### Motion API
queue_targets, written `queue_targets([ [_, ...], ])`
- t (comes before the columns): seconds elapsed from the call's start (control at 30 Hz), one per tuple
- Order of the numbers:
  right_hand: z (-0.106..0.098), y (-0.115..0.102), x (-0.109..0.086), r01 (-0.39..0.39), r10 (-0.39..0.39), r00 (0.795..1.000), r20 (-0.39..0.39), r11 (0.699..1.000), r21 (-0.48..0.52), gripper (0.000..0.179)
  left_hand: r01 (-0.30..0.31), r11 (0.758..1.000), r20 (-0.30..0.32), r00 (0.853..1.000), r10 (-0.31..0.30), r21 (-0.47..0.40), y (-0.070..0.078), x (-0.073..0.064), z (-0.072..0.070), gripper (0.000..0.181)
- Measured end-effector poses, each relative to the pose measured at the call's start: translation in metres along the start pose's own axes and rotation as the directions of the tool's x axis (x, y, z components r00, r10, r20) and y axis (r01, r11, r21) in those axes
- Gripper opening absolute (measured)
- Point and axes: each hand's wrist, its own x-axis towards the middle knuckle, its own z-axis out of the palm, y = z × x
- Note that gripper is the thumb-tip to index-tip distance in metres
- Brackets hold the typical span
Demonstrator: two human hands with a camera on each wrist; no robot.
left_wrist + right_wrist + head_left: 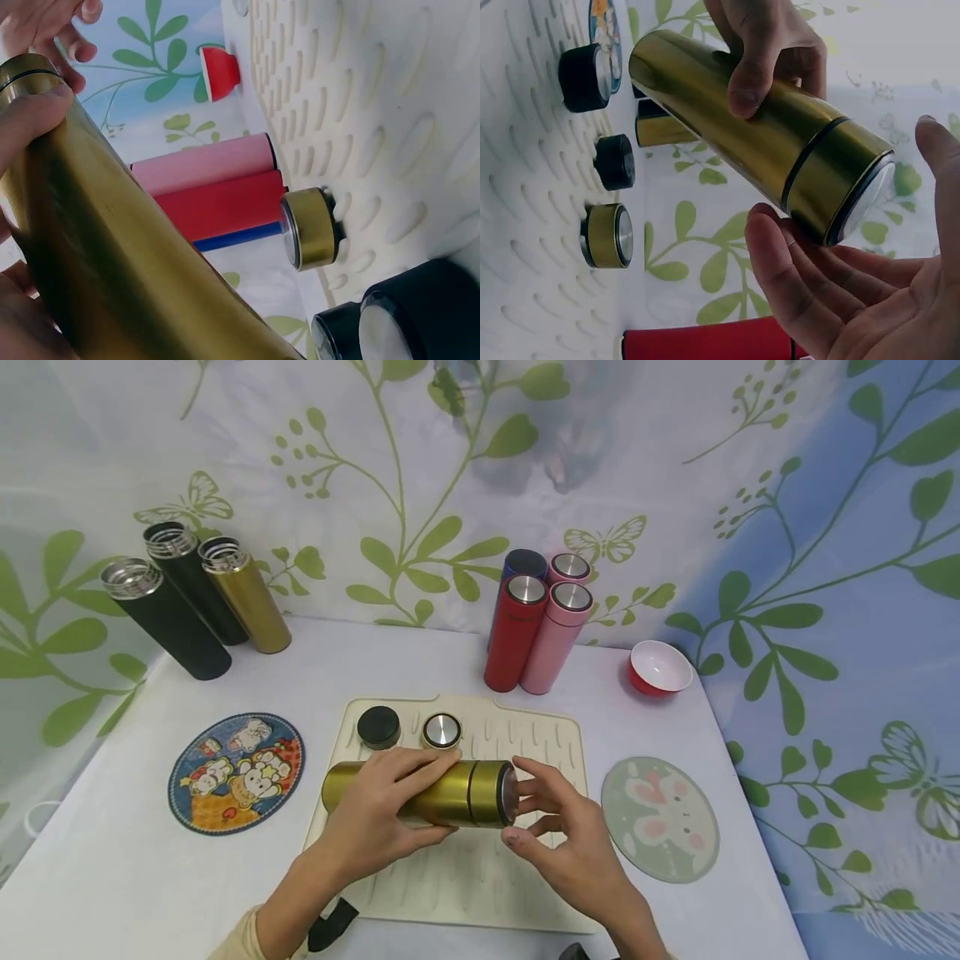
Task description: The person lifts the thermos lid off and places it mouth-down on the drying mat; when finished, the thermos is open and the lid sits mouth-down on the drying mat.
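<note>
A gold thermos flask (442,797) lies sideways above the cream ridged mat (480,877), its capped end pointing right. My left hand (382,806) grips its body from above, thumb on the near side. Around the cap end my right hand (562,827) holds its fingers spread; in the right wrist view they lie just below the cap (836,184), and whether they touch it I cannot tell. Behind the flask, a black lid (378,727) and a gold lid (442,731) rest on the mat. The right wrist view shows another black lid (581,77), hidden in the head view.
Lidless flasks, two black (176,627) and one gold (251,606), stand at the back left. Capped red (513,635), pink (555,639) and blue flasks cluster at the back. A red bowl (660,668) and round mats (236,772) (660,818) flank the ridged mat.
</note>
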Motion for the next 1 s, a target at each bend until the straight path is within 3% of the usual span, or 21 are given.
queue_targets([
  [0.2,0.011,-0.007,0.008,-0.159,0.16,0.987,-0.003,0.977,-0.14,0.053,-0.059,0.991,0.02,0.998,0.057,0.116,0.005,-0.004,0.005,0.085],
  [0.33,0.016,-0.01,0.01,-0.19,0.19,0.982,-0.019,0.962,-0.195,0.049,-0.066,0.989,0.013,0.998,0.065,0.135,0.006,-0.005,0.007,0.084],
  [0.43,0.017,-0.012,0.011,-0.151,0.15,0.988,-0.019,0.97,-0.189,0.045,-0.066,0.988,0.005,0.998,0.066,0.136,0.006,-0.006,0.006,0.084],
  [0.63,0.019,-0.011,0.01,0.004,-0.008,1.0,-0.018,0.98,-0.201,0.047,-0.095,0.984,-0.003,0.995,0.096,0.151,0.005,-0.003,0.0,0.085],
  [1.0,0.021,-0.013,0.007,0.195,-0.207,0.978,-0.034,0.954,-0.226,0.061,-0.129,0.982,-0.023,0.991,0.134,0.14,0.005,0.003,-0.008,0.083],
])
